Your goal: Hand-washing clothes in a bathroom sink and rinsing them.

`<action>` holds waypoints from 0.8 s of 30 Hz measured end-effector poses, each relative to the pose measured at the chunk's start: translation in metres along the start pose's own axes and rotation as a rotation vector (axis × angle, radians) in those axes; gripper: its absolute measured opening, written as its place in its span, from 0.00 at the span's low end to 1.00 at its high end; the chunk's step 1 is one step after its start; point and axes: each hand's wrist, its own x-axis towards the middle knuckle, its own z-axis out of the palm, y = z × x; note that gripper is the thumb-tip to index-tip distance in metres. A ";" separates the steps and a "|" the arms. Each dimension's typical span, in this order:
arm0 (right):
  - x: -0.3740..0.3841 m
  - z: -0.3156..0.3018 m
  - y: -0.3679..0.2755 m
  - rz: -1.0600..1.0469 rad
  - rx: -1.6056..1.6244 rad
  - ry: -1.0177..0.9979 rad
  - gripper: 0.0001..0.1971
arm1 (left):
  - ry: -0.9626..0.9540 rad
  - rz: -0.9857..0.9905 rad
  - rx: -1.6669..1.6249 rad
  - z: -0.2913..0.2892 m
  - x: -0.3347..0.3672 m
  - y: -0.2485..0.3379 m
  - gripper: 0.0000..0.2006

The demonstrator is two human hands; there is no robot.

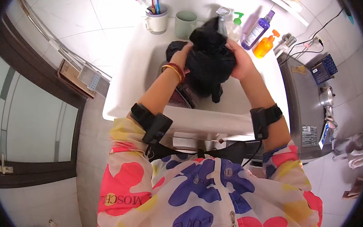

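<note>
A bunched-up black cloth (210, 66) is lifted over the white sink (122, 86), partly covering the basin. My left hand (180, 59) grips its left side, the fingers partly hidden behind the folds. At the right side my right hand (241, 61) is closed on the same cloth, thumb near its upper edge. One loose end dangles down toward the front of the basin. Below the cloth, a dark ridged object (182, 97) leans in the sink; its kind is unclear. Behind the bundle rises the metal faucet (223, 16), half covered.
Along the sink's back edge stand a white cup (157, 22) with toothbrushes, a green mug (185, 24), a purple bottle (258, 31) and an orange pump bottle (265, 45). A grey appliance (302, 104) stands at the right. A framed glass door (27, 108) is at the left.
</note>
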 end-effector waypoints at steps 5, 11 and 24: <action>-0.001 -0.014 0.010 0.151 -0.302 0.039 0.30 | -0.007 1.100 1.995 0.033 0.029 -0.016 0.22; -0.018 -0.037 0.032 0.379 -0.065 0.129 0.32 | 0.004 0.325 1.124 0.088 -0.036 -0.023 0.19; -0.043 -0.066 0.050 0.146 -0.199 -0.017 0.27 | -0.102 0.227 1.153 0.008 0.033 -0.051 0.26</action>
